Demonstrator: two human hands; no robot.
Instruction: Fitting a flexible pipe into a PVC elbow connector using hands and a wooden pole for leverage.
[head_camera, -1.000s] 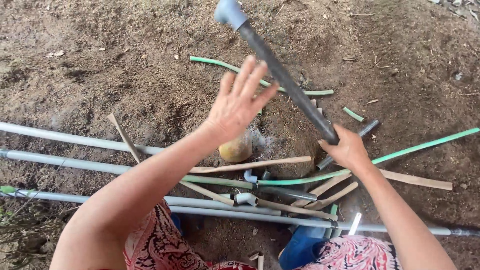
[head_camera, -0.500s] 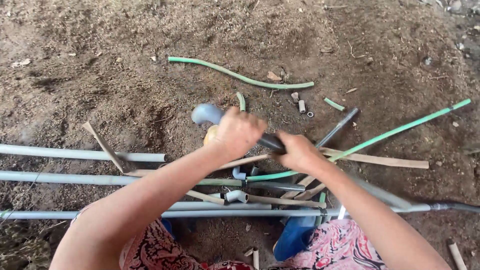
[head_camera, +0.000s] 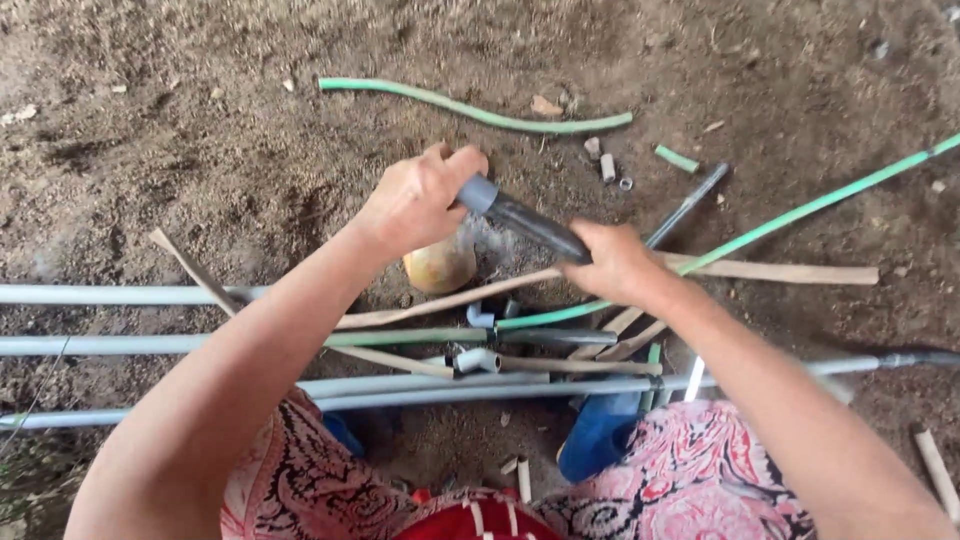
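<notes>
A short dark pipe with a grey fitting sits mid-frame, above the dirt floor. It looks stiff, light, best gripped at each end. Left hand wraps the fitting; right hand clenches the lower end.

Dark grey pipe, green hose, tan-orange gourd — red/pink patterned cloth, brown dirt.

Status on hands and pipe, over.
Left hand grips the grey pipe at its capped end. Right hand grips its other end. Round tan object beneath.
</notes>
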